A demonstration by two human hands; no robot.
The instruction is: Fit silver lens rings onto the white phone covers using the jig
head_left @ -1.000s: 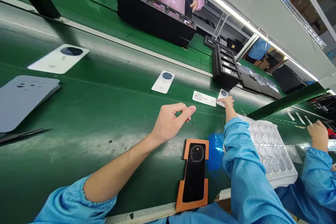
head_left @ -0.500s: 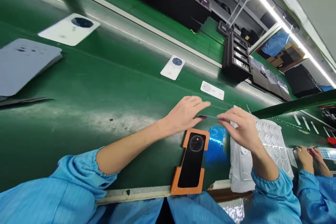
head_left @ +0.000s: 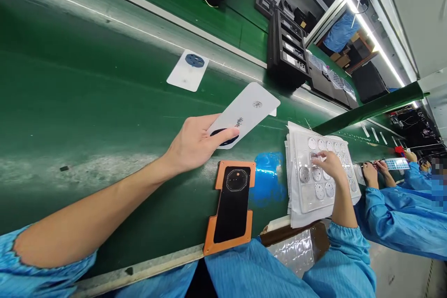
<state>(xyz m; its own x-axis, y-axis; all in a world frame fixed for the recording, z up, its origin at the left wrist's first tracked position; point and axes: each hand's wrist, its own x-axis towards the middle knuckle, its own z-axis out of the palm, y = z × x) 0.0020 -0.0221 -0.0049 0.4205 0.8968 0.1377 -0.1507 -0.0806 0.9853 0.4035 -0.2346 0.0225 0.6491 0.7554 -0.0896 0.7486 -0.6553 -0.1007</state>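
Note:
My left hand (head_left: pixel 199 142) grips a white phone back cover (head_left: pixel 249 109) at its lower end, thumb across the dark round camera area. The cover is tilted, its printed face toward me. My right hand (head_left: pixel 330 165) is over a clear plastic tray (head_left: pixel 293 198) of round camera lens covers (head_left: pixel 316 174), its fingers bent together on one disc in the upper left part. Fingertips partly hide that disc. In front of me lies an orange fixture (head_left: pixel 208 242) holding a black phone-shaped plate (head_left: pixel 232 214) with a ring outline at its top.
A blue film patch (head_left: pixel 268 177) lies between fixture and tray. Another white cover (head_left: pixel 186 77) rests farther back. A black rack (head_left: pixel 288 51) stands beyond the metal rail. A green post (head_left: pixel 370 107) slants at the right. A co-worker's hands (head_left: pixel 375 174) are to the right.
The phone back cover, earlier edge-on between both hands, is now in my left hand alone and turned face toward me. My right hand has moved to the tray. The view has shifted right.

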